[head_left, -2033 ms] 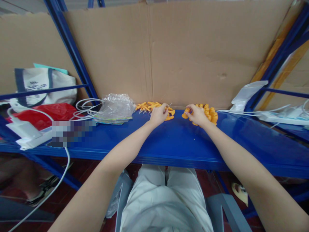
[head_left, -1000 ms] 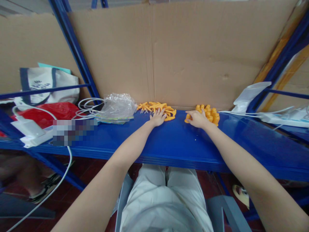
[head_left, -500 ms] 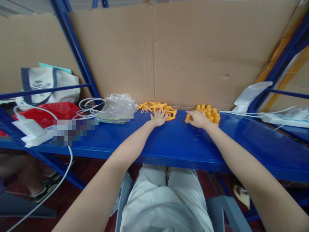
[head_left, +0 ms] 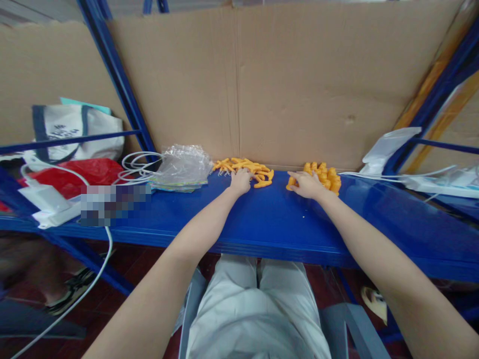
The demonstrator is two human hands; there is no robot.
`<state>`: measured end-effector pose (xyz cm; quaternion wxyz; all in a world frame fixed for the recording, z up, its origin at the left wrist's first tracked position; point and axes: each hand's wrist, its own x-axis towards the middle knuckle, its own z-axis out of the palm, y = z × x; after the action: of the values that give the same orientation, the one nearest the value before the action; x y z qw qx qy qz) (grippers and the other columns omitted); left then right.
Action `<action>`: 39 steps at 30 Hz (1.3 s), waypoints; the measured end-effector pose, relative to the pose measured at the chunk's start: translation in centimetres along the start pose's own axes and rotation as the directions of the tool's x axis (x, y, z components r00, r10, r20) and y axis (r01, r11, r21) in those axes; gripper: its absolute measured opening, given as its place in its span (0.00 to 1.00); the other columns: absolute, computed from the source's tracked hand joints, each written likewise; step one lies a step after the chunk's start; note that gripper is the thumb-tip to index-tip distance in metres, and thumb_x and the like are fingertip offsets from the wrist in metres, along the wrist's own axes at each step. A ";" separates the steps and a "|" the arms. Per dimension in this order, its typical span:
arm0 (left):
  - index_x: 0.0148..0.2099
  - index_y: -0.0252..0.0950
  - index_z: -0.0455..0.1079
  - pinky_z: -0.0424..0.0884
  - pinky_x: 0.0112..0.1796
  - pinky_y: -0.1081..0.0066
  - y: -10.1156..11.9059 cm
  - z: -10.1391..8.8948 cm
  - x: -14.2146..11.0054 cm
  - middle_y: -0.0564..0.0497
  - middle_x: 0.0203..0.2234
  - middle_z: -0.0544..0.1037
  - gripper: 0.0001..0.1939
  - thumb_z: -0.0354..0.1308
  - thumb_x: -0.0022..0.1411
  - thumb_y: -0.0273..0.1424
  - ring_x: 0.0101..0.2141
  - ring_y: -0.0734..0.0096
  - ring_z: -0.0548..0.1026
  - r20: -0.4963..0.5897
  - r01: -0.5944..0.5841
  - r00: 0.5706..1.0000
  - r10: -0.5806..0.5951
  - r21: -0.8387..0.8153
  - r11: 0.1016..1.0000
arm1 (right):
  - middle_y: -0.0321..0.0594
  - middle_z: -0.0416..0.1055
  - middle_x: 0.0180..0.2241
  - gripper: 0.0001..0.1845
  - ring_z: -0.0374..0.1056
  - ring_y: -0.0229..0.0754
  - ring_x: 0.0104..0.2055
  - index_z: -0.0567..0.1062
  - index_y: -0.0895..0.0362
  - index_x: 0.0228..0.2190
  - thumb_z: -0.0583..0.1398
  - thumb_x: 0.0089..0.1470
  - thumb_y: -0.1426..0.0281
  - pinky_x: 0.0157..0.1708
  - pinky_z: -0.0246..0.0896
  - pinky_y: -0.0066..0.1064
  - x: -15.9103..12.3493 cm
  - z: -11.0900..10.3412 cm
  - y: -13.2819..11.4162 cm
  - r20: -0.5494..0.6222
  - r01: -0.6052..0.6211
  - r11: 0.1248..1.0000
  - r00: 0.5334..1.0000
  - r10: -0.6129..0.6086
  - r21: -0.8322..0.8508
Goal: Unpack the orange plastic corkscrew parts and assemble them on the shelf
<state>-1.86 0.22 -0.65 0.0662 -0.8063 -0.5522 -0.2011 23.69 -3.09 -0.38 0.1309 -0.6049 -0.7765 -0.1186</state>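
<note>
My left hand [head_left: 240,181] is at the front of a loose pile of orange-yellow plastic pieces [head_left: 262,167], some with small metal chains. Its fingers bend down among them, and what they grip, if anything, is hidden. A curved orange piece [head_left: 264,183] lies just right of this hand. My right hand [head_left: 306,183] rests with fingers apart on the left front of a second group of chunky orange-yellow pieces [head_left: 331,179], standing close together. Its index finger stretches left over a single orange piece [head_left: 290,184] at the group's edge.
Both groups sit on a blue shelf [head_left: 269,219] against a cardboard panel [head_left: 299,85]. To the left are clear plastic bags [head_left: 183,167], coiled white cable [head_left: 136,162], a power strip [head_left: 62,214] and a red bag [head_left: 78,172]. White cables [head_left: 377,175] run along the right.
My left hand has drawn slightly left and its spread fingers have bent in, uncovering more of the curved orange piece. My right hand has stayed in place.
</note>
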 end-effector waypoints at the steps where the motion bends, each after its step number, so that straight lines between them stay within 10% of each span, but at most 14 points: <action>1: 0.49 0.48 0.80 0.62 0.57 0.49 0.1 0.0 0.0 0.46 0.52 0.77 0.20 0.52 0.63 0.23 0.58 0.52 0.67 -0.002 0.000 1.000 0.000 0.004 1.000 | 0.55 0.69 0.61 0.32 0.61 0.63 0.64 0.64 0.53 0.66 0.57 0.62 0.65 0.62 0.47 0.66 0.0 0.0 0.0 0.008 -0.002 1.000 1.000 0.002 -0.001; 10: 0.54 0.40 0.77 0.63 0.50 0.57 1.4 -1.4 -0.1 0.41 0.50 0.78 0.17 0.49 0.72 0.29 0.55 0.53 0.71 -0.200 -0.002 0.980 -0.015 -0.085 0.996 | 0.55 0.68 0.61 0.32 0.60 0.62 0.65 0.64 0.54 0.66 0.57 0.62 0.64 0.62 0.48 0.64 -0.1 -0.3 -0.2 0.022 -0.013 1.000 1.000 0.013 0.010; 17: 0.39 0.34 0.75 0.64 0.45 0.63 2.2 -1.6 -0.1 0.43 0.37 0.80 0.12 0.52 0.71 0.33 0.44 0.57 0.76 -0.299 -0.102 0.952 0.069 -0.098 0.990 | 0.57 0.69 0.60 0.32 0.61 0.64 0.64 0.65 0.55 0.65 0.57 0.61 0.64 0.62 0.49 0.65 -0.1 0.0 0.0 0.009 -0.009 1.000 1.000 0.009 0.009; 25: 0.41 0.34 0.75 0.65 0.32 0.70 2.3 -1.2 0.0 0.47 0.28 0.79 0.15 0.51 0.71 0.37 0.31 0.65 0.76 -0.191 -0.033 0.982 -0.005 -0.199 0.979 | 0.56 0.70 0.60 0.32 0.61 0.63 0.65 0.66 0.55 0.65 0.57 0.61 0.65 0.62 0.48 0.66 0.1 0.0 0.1 0.007 -0.004 1.000 1.000 0.004 0.010; 39: 0.49 0.36 0.78 0.72 0.45 0.63 1.3 -0.2 0.3 0.44 0.40 0.82 0.17 0.60 0.65 0.41 0.44 0.56 0.79 0.087 -0.074 0.992 0.094 -0.207 0.976 | 0.54 0.67 0.62 0.31 0.59 0.60 0.66 0.65 0.56 0.65 0.56 0.61 0.66 0.64 0.44 0.65 -0.2 -0.3 -0.4 0.037 -0.025 1.000 0.999 0.024 0.005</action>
<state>-0.66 -0.04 -0.23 -0.0347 -0.8403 -0.4967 -0.2143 23.36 -3.43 -0.14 0.1195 -0.6161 -0.7716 -0.1036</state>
